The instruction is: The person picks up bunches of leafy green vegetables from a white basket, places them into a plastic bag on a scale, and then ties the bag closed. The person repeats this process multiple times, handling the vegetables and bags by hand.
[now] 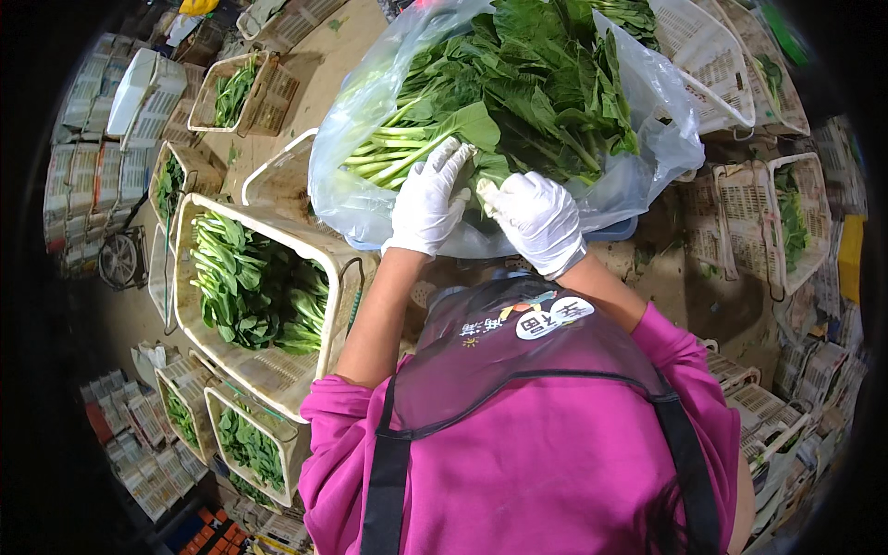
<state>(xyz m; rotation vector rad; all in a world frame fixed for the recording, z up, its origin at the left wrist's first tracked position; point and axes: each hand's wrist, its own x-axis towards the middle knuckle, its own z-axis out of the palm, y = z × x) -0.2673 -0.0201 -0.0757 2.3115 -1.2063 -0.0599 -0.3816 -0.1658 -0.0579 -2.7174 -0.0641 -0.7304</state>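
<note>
Both my hands wear thin white gloves and work at the near side of a large heap of leafy greens (527, 90). The heap sits in a clear plastic bag (666, 139) whose mouth is spread wide, and part of a blue container (614, 230) shows beneath it. My left hand (429, 198) lies against the pale stems, fingers pointing away from me; whether it grips anything is unclear. Curled fingers of my right hand (534, 215) pinch the edge of a leafy green (491, 168) between the two hands. The inner sides of the fingers are partly hidden.
To my left stands a large plastic crate (257, 378) holding greens, with smaller crates (295, 454) behind it. Another crate (805, 208) with greens is on the right. Beyond the bag at upper right is a white crate (707, 66). A wheel (118, 258) shows far left.
</note>
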